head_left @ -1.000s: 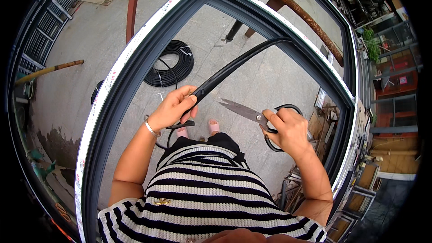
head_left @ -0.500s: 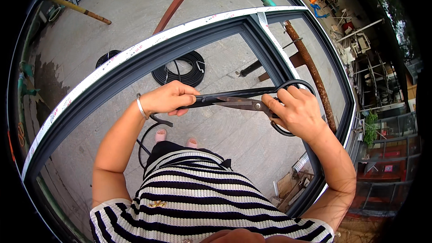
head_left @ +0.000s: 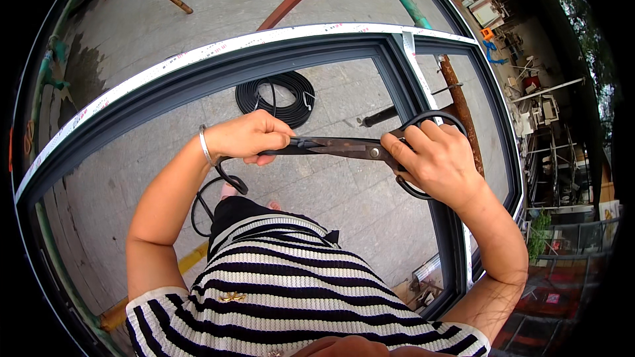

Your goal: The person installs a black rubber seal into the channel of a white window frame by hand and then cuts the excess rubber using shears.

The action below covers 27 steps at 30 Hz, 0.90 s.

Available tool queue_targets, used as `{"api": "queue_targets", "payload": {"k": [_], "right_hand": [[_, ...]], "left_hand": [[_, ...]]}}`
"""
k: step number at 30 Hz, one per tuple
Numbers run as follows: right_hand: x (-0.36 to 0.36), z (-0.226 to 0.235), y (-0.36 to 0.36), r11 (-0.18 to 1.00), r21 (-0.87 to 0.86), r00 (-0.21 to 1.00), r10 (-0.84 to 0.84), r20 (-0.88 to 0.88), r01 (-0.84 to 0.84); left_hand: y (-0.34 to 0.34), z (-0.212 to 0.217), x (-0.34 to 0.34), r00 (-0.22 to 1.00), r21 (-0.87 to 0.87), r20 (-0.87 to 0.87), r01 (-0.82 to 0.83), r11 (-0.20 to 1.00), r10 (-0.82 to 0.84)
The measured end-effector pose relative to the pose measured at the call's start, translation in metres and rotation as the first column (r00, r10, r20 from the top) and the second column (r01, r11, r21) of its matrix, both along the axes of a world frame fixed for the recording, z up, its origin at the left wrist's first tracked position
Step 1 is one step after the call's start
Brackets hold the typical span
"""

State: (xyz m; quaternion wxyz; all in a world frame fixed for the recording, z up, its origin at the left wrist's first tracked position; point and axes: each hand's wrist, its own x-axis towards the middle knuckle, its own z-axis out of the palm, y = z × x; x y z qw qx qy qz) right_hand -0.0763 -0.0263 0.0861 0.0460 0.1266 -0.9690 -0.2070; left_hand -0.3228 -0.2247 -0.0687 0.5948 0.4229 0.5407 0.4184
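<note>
Unreadable red print (head_left: 181,56) on white edging (head_left: 258,39)

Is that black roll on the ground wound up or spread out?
Wound up: the black roll shows close loops in a ring on the paving, beyond the left hand.

Grey paved floor (head_left: 357,205): 1 black coil (head_left: 301,110) lying flat.

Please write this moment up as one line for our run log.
left hand: holding black strip | right hand: holding scissors, blades at strip | black coil: on ground
</note>
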Motion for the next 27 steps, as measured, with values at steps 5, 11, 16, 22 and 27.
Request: {"api": "queue_targets", "payload": {"k": [5, 11, 16, 22, 27], "right_hand": [[-0.002, 0.001, 0.001, 0.999, 0.027, 1.000, 0.024, -0.007, -0.024], [-0.005, 0.006, -0.005, 0.996, 0.086, 0.999, -0.002, 0.034, -0.001], [-0.005, 0.009, -0.007, 0.995, 0.103, 1.000, 0.013, 0.028, -0.016], [-0.006, 0.014, -0.011, 0.991, 0.135, 0.999, -0.003, 0.040, -0.002], [-0.007, 0.016, -0.010, 0.996, 0.090, 0.999, 0.000, 0.054, -0.005]], "left_hand": [[0.000, 0.003, 0.003, 0.999, -0.001, -0.018, -0.030, 1.000, 0.030], [0.000, 0.005, 0.004, 0.998, -0.001, -0.050, -0.040, 0.999, 0.040], [-0.002, 0.006, 0.005, 0.997, 0.009, -0.053, -0.050, 0.999, 0.050], [0.000, 0.007, 0.005, 0.997, 0.005, -0.062, -0.055, 0.998, 0.055], [-0.002, 0.008, 0.005, 0.996, 0.020, -0.071, -0.048, 0.999, 0.049]]}}
